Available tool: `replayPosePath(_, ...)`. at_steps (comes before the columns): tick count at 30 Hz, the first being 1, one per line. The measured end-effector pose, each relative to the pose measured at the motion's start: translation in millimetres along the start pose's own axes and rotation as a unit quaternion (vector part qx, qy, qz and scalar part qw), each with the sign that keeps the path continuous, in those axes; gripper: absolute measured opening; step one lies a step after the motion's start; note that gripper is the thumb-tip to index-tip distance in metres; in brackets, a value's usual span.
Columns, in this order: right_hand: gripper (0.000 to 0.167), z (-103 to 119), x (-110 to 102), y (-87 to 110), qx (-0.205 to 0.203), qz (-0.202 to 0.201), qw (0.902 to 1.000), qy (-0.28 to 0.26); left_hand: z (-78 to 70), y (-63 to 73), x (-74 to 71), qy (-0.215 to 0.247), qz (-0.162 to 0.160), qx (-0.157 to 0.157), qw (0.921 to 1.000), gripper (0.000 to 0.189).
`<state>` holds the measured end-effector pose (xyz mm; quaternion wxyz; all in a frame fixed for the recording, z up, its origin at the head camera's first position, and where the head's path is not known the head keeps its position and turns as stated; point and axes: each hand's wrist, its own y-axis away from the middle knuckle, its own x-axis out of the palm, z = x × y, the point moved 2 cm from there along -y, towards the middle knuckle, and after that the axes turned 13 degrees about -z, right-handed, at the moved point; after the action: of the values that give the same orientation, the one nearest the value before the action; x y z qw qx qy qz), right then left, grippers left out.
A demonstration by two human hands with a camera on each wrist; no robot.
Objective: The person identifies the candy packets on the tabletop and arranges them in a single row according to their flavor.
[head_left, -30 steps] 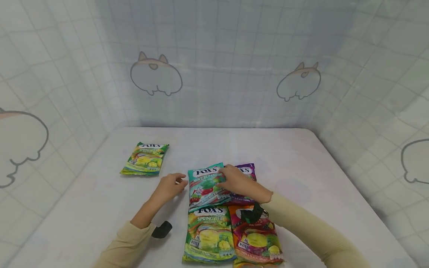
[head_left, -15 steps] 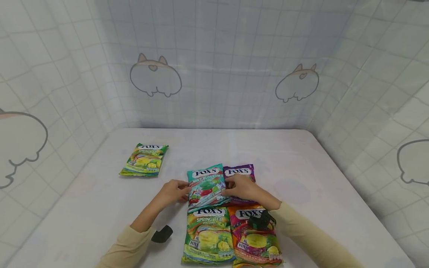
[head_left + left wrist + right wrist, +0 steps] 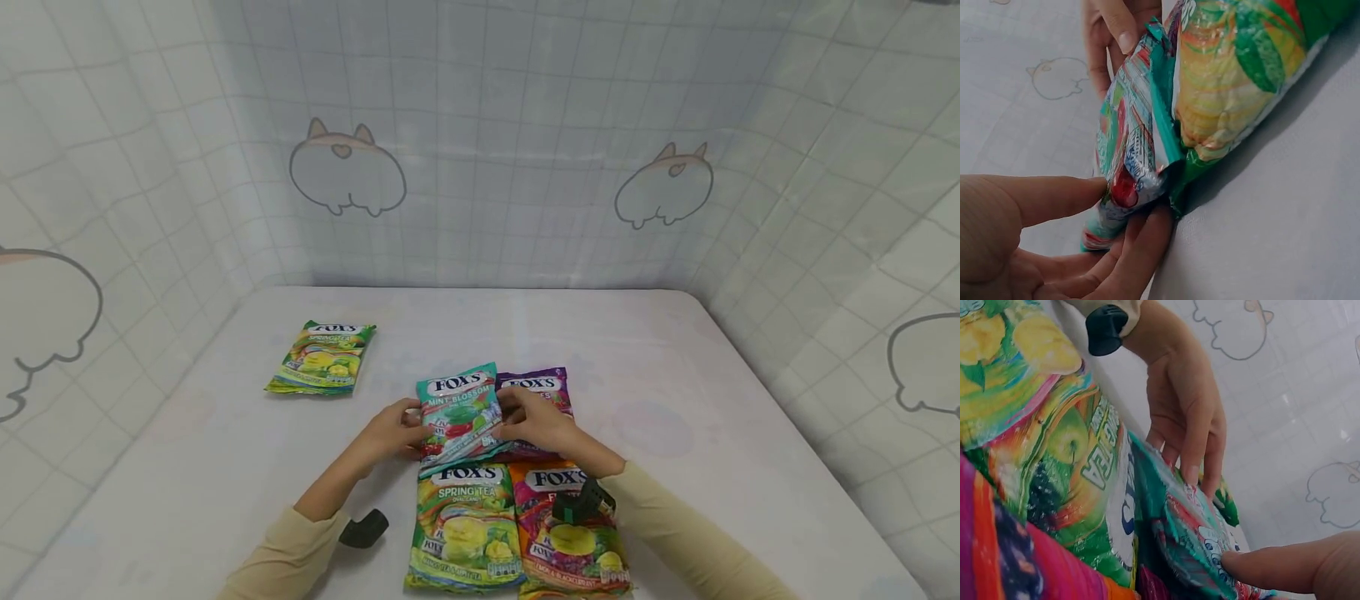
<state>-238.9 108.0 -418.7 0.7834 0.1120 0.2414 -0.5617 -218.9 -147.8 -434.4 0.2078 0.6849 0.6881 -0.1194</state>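
Near tea bag [image 3: 465,533]: landmark; lies print up.
Mint bag [image 3: 453,417]: just beyond the near tea bag, bottom seam at its top edge, slightly skewed to it.
Left hand [image 3: 390,429]: beyond and left of the near tea bag, grasping the mint bag's left edge, thumb above, fingers underneath.
Right hand [image 3: 536,421]: beyond and right of the near tea bag, grasping the mint bag's right edge; fingertips partly hidden.
Purple bag [image 3: 546,386]: beyond and right of the near tea bag, partly under the right hand; best not dragged.
Red bag [image 3: 566,550]: touching the near tea bag's right side.
Mint seam: step looks like adjusting; keep both pinches level, turn it square to the near tea bag, withdraw underlying fingers gently lest film catch.
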Motion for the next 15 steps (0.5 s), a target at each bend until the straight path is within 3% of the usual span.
replayPosePath(4, 0.059, -2.0, 1.7, -0.7, 0.033, 0.002, 0.9977, -0.06, 2.1, -0.5, 1.3, 0.028, 0.003, -0.004, 0.9996, 0.056)
replayPosePath(9, 0.058, -3.8, 1.5, -1.1, 0.056, 0.001, 0.9909, -0.122, 3.3, -1.8, 2.1, 0.06, 0.005, 0.016, 0.9981, 0.058)
replayPosePath(15, 0.069, -2.6, -3.7, 2.4, 0.063, -0.016, 0.9831, -0.171, 1.9, -3.6, 1.6, 0.083, -0.023, 0.039, 0.9955, 0.059)
